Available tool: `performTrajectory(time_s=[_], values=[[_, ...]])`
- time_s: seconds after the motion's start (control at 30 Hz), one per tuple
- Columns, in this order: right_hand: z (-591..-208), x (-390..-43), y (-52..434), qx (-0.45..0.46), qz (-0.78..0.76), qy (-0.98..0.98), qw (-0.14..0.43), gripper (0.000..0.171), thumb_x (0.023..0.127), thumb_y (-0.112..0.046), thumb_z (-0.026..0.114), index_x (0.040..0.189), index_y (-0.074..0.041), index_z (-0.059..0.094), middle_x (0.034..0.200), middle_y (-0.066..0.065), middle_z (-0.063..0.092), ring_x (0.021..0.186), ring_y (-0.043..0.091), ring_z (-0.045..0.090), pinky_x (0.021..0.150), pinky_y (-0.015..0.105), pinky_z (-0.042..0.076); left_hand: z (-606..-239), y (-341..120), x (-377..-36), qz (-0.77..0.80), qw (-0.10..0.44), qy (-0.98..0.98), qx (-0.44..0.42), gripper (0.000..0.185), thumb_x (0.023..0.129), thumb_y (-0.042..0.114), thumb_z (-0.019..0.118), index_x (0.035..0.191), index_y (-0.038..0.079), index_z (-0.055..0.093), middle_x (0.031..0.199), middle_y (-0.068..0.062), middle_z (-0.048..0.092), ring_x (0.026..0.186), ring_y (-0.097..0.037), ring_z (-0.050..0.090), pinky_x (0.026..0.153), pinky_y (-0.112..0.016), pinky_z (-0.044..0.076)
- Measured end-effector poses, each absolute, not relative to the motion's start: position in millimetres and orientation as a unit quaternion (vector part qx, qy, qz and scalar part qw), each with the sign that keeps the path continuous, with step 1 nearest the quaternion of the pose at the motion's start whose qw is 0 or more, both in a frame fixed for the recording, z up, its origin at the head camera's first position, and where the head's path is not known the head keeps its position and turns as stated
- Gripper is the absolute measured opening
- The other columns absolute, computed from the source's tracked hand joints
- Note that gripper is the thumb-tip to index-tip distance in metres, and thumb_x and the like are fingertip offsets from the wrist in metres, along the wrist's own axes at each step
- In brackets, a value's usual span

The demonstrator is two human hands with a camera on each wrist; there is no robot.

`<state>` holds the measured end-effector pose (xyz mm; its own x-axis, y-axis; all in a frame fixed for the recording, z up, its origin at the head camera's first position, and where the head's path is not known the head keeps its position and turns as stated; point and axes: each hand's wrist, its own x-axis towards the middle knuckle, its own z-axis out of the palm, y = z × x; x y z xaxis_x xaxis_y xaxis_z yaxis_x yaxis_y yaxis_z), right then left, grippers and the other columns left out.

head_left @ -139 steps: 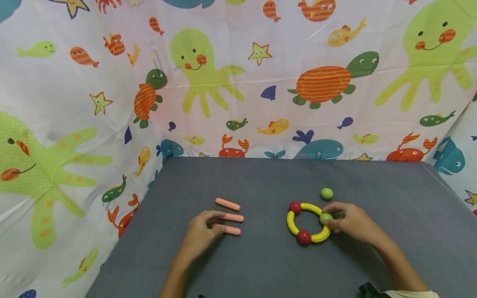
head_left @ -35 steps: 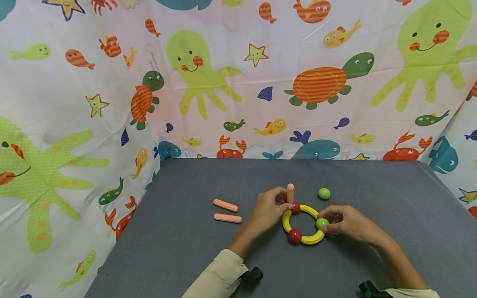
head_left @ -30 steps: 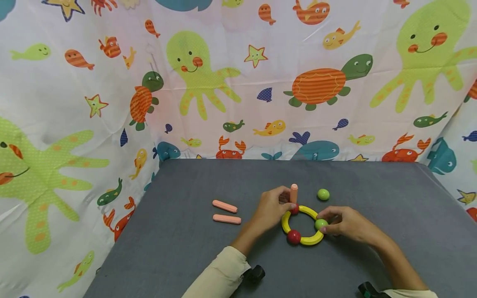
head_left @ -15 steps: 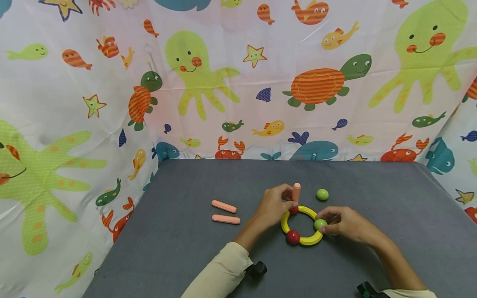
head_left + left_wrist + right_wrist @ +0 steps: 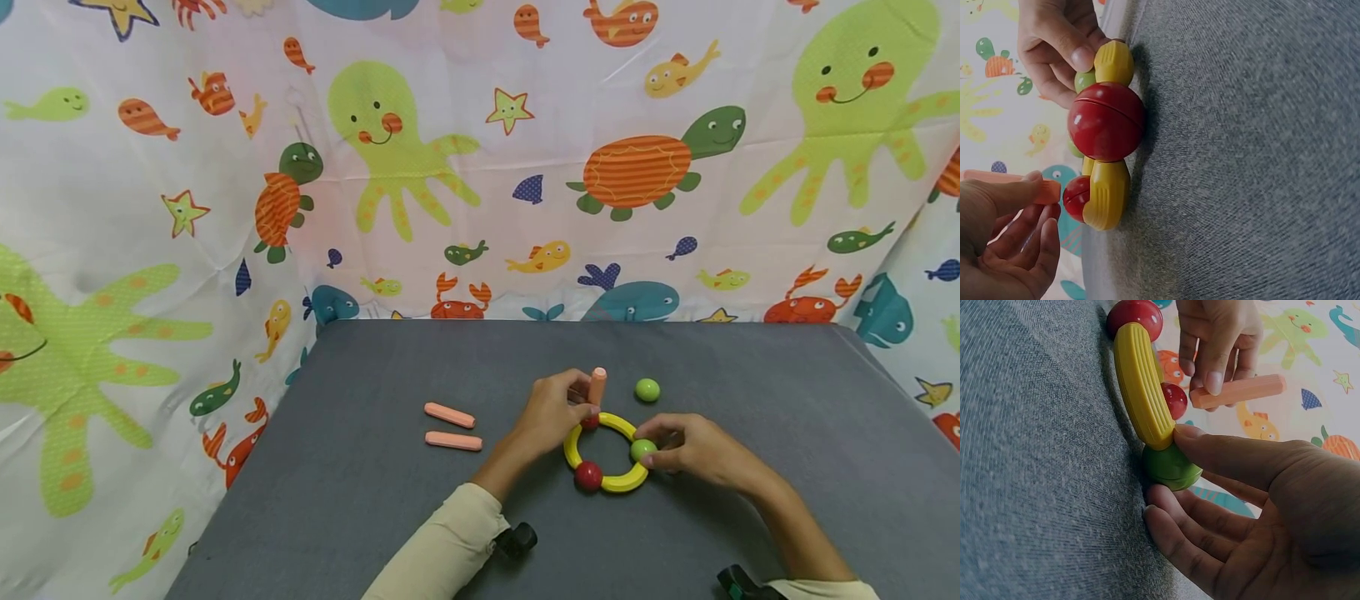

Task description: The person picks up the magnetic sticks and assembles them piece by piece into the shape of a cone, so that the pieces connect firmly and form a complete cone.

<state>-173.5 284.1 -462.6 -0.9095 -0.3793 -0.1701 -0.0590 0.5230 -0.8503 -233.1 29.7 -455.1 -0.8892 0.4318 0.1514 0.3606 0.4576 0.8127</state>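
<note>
— What does the left hand (image 5: 551, 412) have?

— A pink stick (image 5: 597, 386), pinched in its grip between thumb and fingers, nearly upright with a slight lean

— Is it touching the ring (image 5: 626, 482)?

— The wrist views show a narrow gap: the stick's lower end hangs just above the far red ball (image 5: 589, 423)

— And the right hand (image 5: 686, 446)?

— Its grip is on the ring's green ball (image 5: 642, 450), thumb on one side and fingers on the other; in the right wrist view the thumb tip also lies against the end of a yellow piece (image 5: 1141, 384)

— How is the ring lying?

— Flat on the grey desk (image 5: 375, 517), with curved yellow lengths between its balls; the near red ball (image 5: 588, 476) sits on the side towards the person

— What else is out?

— A loose green ball (image 5: 647, 390) just beyond the ring, and well to the left two more sticks, the farther one (image 5: 450, 415) slanting and the nearer one (image 5: 453, 441) almost straight across; behind the desk hangs a sheet (image 5: 480, 200) printed with sea animals
</note>
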Motion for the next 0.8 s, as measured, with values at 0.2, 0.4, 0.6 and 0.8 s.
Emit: performTrajectory(time_s=[0.2,0.4,0.6,0.8], values=[[-463,-174,284,-0.128,-0.47,0.857,0.17,0.037,0.095,-0.015,0.079,0.126,0.003,0.07,0.111,0.014,0.071,0.091,0.026,0.069,0.071,0.034,0.06,-456,28,-234,0.464,0.04,0.854,0.232,0.021,0.096,0.011,0.08,0.116,0.01,0.074,0.109,0.0,0.075,0.095,-0.005,0.069,0.082,-0.018,0.055],[-463,-174,284,-0.128,-0.471,0.856,0.172,0.037,0.095,-0.015,0.079,0.127,0.002,0.07,0.112,0.014,0.071,0.092,0.026,0.069,0.072,0.034,0.06,-457,28,-233,0.466,0.047,0.856,0.221,0.02,0.096,0.012,0.08,0.116,0.011,0.073,0.108,0.002,0.074,0.093,-0.004,0.069,0.08,-0.018,0.055],[-463,-174,284,-0.131,-0.473,0.855,0.168,0.037,0.095,-0.014,0.079,0.126,0.002,0.07,0.111,0.014,0.071,0.092,0.026,0.069,0.072,0.034,0.06,-461,25,-232,0.475,0.042,0.851,0.22,0.023,0.096,0.013,0.08,0.118,0.01,0.073,0.109,0.0,0.075,0.094,-0.006,0.07,0.082,-0.018,0.056],[-464,-174,285,-0.135,-0.471,0.855,0.169,0.037,0.095,-0.014,0.079,0.127,0.002,0.07,0.112,0.014,0.071,0.092,0.026,0.069,0.071,0.034,0.06,-469,10,-224,0.484,0.029,0.844,0.231,0.029,0.096,0.012,0.08,0.124,0.005,0.072,0.116,-0.007,0.075,0.098,-0.009,0.072,0.087,-0.021,0.057]])
